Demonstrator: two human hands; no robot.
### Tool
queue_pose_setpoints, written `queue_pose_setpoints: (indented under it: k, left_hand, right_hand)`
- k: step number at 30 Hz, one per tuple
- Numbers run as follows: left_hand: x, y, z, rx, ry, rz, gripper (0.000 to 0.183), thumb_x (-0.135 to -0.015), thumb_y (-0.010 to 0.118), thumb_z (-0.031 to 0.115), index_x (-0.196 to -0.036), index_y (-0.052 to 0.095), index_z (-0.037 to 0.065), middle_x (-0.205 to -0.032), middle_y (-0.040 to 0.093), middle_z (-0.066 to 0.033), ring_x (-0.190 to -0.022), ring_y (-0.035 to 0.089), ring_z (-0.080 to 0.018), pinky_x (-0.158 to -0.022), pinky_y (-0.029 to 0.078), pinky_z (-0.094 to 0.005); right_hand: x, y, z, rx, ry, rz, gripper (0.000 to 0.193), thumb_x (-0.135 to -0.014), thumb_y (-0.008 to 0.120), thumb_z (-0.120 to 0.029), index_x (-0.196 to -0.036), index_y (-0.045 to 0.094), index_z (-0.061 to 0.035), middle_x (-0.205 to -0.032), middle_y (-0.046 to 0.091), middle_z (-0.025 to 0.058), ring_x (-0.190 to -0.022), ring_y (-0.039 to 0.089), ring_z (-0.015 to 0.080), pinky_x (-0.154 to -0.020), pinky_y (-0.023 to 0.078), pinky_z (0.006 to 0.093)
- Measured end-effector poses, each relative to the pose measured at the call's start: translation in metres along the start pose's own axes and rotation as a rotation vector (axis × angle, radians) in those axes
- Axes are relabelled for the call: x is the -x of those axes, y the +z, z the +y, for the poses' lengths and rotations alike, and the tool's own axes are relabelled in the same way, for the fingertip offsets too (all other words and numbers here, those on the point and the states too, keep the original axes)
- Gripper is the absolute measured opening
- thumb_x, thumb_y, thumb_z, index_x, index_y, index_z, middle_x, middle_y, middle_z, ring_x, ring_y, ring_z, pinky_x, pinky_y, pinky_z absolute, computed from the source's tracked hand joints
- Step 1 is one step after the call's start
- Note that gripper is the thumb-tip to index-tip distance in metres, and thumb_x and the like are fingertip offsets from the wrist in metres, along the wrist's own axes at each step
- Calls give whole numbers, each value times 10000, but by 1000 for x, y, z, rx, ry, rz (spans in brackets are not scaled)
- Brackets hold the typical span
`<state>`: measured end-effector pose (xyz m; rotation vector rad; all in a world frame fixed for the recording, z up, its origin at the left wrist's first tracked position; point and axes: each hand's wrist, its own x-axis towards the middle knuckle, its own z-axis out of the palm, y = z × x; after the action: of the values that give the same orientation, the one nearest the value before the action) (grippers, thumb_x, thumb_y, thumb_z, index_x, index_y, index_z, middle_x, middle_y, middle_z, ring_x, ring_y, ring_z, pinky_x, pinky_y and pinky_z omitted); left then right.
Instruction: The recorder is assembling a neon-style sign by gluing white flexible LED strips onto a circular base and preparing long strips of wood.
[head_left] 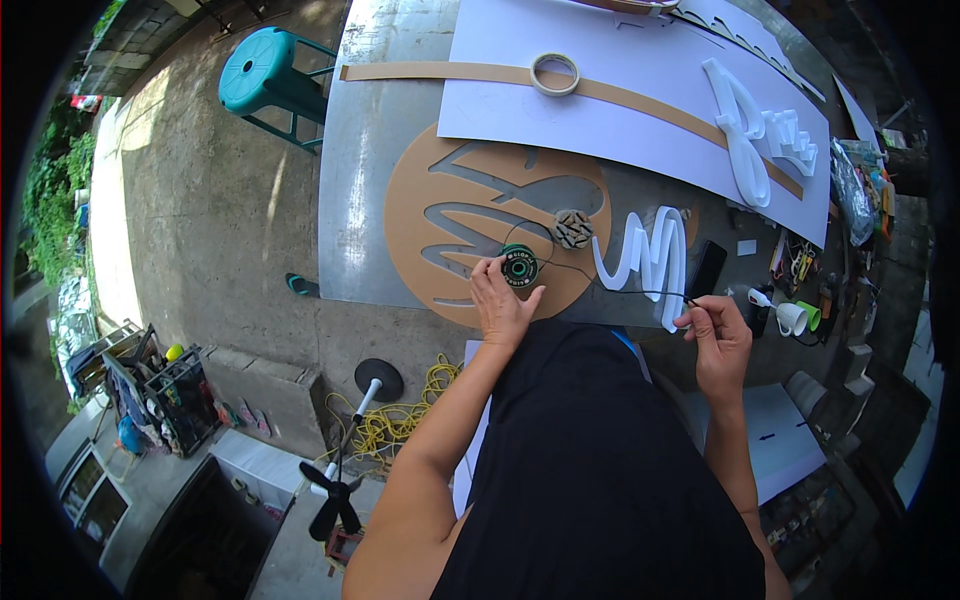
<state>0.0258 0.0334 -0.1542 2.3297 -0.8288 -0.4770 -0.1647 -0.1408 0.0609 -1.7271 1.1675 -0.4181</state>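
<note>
My left hand (503, 302) grips the near side of a round black-and-green roll (520, 267), thumb on one side and fingers on the other. The roll lies on a tan disc (410, 200) with curvy letter shapes cut through it. A thin black wire (600, 281) loops above the roll and runs right to my right hand (718, 340), which pinches it between thumb and fingers. Just behind the roll sits a patterned round lump (572, 229), its kind unclear. White wavy letter strips (650, 260) stand between my hands, beneath the wire.
A white sheet (490, 110) on the metal table carries a tape roll (554, 75), a tan strip (430, 71) and white lettering (740, 135). A phone (707, 268) and white mug (790, 319) are at right. Left stand a teal stool (262, 70) and fan (335, 503).
</note>
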Motion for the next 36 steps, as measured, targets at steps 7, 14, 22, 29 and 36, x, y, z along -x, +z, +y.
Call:
queue_pose_setpoints:
  k: [7,14,22,29,36]
  left_hand:
    - [6,11,-7,33,-139,86,941,-666,928,277,-1379,373,14,-1320,376,-206,-1224,437,-400,-1070,386,-487]
    - [11,20,-11,364,-477,-70,936,-712,917,336,-1367,366,-44,-1259,447,-225,-1173,495,-385,-1019,435,-447]
    - [1,31,8,183,-292,60,983,-680,933,354,-1414,387,-4,-1274,474,-235,-1235,482,-413,-1081,391,-473]
    - [-17,27,-1,34,-142,108,922,-659,931,339,-1405,458,75,-1326,539,-177,-1281,487,-376,-1096,384,-462]
    - [-22,8,-3,13,-337,38,758,-677,885,288,-1320,536,89,-1191,641,-181,-1188,575,-363,-979,479,-462]
  right_hand:
    - [3,-6,-4,-22,7,36,104,-1036,593,-102,-1034,633,-6,-848,711,54,-703,586,57,-648,468,210]
    - [9,-12,-14,-128,-93,89,98,-1039,584,-90,-1078,602,-2,-856,708,75,-692,570,63,-643,460,201]
    - [8,-51,-39,-248,-369,339,141,-1051,556,-111,-1144,585,-10,-852,684,112,-692,596,111,-576,448,219]
    - [11,-93,-25,-339,-439,308,172,-1045,578,-139,-1160,591,-12,-853,683,106,-697,592,118,-569,426,226]
    - [13,-103,-9,-422,-421,279,153,-1037,590,-142,-1113,592,-10,-836,687,103,-672,565,111,-589,423,227]
